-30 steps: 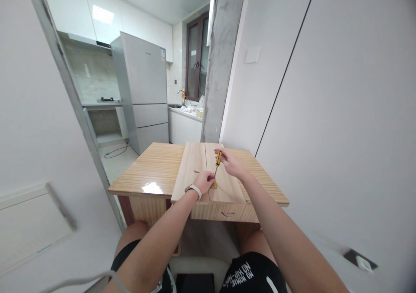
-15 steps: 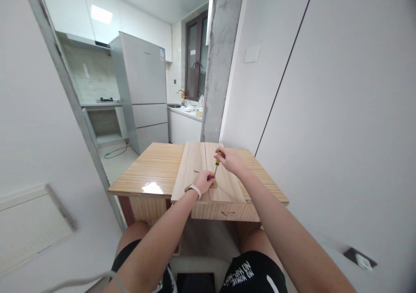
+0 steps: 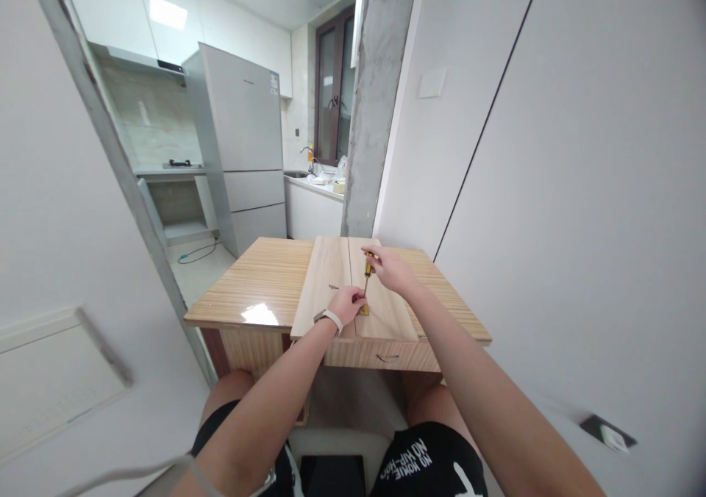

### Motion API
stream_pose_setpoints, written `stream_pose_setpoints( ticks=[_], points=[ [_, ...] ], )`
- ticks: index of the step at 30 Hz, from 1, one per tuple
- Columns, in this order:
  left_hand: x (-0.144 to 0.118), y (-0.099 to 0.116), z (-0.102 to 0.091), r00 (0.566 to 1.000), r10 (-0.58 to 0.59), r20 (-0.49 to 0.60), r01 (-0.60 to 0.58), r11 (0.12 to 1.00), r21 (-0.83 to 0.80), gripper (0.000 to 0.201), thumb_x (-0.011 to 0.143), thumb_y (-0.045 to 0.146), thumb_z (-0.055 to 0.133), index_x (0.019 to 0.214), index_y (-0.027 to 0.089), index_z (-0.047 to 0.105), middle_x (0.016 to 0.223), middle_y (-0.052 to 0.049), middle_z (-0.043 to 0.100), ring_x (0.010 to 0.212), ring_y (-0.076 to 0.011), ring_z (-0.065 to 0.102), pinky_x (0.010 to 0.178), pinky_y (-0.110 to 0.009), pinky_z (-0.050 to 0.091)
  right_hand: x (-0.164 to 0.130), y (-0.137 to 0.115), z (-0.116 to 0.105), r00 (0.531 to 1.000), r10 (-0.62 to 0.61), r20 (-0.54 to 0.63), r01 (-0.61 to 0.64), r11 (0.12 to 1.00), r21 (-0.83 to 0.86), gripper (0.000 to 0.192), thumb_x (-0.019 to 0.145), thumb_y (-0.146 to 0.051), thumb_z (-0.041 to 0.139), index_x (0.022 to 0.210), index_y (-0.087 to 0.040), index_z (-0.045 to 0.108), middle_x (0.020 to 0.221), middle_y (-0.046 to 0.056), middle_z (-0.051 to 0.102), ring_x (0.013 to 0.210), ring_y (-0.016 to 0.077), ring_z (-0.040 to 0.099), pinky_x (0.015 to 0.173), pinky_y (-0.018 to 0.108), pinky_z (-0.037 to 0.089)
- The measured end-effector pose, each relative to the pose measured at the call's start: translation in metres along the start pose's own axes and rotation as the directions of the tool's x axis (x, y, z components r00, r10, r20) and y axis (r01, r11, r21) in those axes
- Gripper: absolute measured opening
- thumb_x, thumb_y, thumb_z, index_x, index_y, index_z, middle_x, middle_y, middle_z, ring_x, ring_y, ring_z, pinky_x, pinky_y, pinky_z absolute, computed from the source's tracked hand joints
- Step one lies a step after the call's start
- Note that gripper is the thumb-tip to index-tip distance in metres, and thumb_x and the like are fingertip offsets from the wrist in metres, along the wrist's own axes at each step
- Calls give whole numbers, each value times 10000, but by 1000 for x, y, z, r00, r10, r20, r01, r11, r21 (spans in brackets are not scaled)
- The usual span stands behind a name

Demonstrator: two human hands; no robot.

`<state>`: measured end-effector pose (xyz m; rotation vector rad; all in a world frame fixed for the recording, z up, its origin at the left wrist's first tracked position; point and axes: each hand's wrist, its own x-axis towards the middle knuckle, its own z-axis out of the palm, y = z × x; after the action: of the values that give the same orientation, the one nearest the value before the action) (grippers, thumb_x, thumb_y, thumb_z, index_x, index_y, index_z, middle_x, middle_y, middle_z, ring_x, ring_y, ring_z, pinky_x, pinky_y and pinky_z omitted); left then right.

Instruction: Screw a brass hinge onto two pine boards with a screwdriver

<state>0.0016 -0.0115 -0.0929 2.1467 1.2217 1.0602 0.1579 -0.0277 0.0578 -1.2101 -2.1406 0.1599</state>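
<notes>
Screwdriver (image 3: pixel 368 270) stands nearly upright over the pale boards (image 3: pixel 386 312), its handle clamped in the fingers of the right hand (image 3: pixel 391 268), seemingly held high to leave room for turning. The left hand (image 3: pixel 347 304) sits low by the tip, fingertips drawn together, probably steadying the work; whether they pinch anything cannot be told. A brass-coloured plate (image 3: pixel 364 310) shows partly beneath them, near the seam. The desk (image 3: pixel 237 287) under the boards likely gives firm backing.
</notes>
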Motion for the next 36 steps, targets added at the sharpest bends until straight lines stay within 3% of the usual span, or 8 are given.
stream_pose_setpoints(
  ticks=[9, 17, 25, 28, 30, 33, 36],
  points=[
    [2, -2, 0, 1000, -10, 14, 10, 1000, -2, 93, 874, 212, 653, 862, 173, 737, 843, -38, 724, 763, -173, 624, 729, -283, 473, 3, -3, -3, 995, 53, 89, -60, 995, 82, 329, 988, -179, 430, 1229, -227, 647, 801, 2, 693, 751, 152, 632, 762, 246, 465],
    [2, -2, 1, 1000, 7, 12, -7, 1000, 2, 103, 879, 207, 646, 848, 164, 734, 845, -55, 717, 777, -182, 631, 744, -296, 473, 8, 5, 5, 997, 63, -44, -66, 996, -57, 223, 948, -228, 559, 1134, -228, 683, 970, 38, 719, 786, 164, 629, 767, 268, 438],
    [-1, 2, -2, 999, 40, 24, -40, 999, 15, 146, 900, 249, 636, 830, 176, 742, 842, -43, 719, 806, -186, 629, 770, -296, 476, 3, -3, -3, 990, 101, -97, -117, 979, -170, 165, 937, -362, 626, 933, -203, 669, 837, 42, 693, 743, 175, 601, 715, 270, 415],
    [-2, 3, -3, 998, 51, 30, -52, 998, 20, 171, 907, 258, 625, 812, 181, 744, 820, -39, 713, 799, -190, 629, 766, -300, 475, 3, 0, -7, 994, 49, -98, -61, 989, -135, 127, 924, -252, 632, 1035, -203, 670, 990, 61, 714, 801, 169, 620, 775, 267, 437],
    [-2, 3, -3, 998, 54, 31, -55, 998, 23, 186, 911, 266, 620, 801, 187, 747, 807, -37, 707, 799, -194, 628, 773, -306, 478, 3, 2, -10, 998, 4, -69, -11, 995, -98, 212, 927, -146, 578, 1108, -213, 668, 1098, 71, 711, 868, 166, 635, 825, 264, 444],
    [-2, 4, -2, 998, 55, 33, -56, 998, 24, 190, 912, 279, 630, 802, 193, 759, 807, -41, 697, 820, -201, 632, 812, -321, 486, 3, 0, -15, 1000, -11, -20, 9, 996, -86, 257, 933, -92, 529, 1085, -225, 688, 1089, 68, 722, 921, 181, 647, 846, 272, 449],
    [0, 6, -6, 998, 50, 24, -50, 999, 18, 151, 905, 276, 652, 914, 200, 782, 926, -66, 702, 910, -211, 646, 898, -339, 481, 4, -7, -20, 1000, -10, -14, 8, 990, -138, 178, 921, -126, 586, 1005, -228, 705, 1027, 67, 731, 917, 198, 646, 835, 283, 446]
  ],
)
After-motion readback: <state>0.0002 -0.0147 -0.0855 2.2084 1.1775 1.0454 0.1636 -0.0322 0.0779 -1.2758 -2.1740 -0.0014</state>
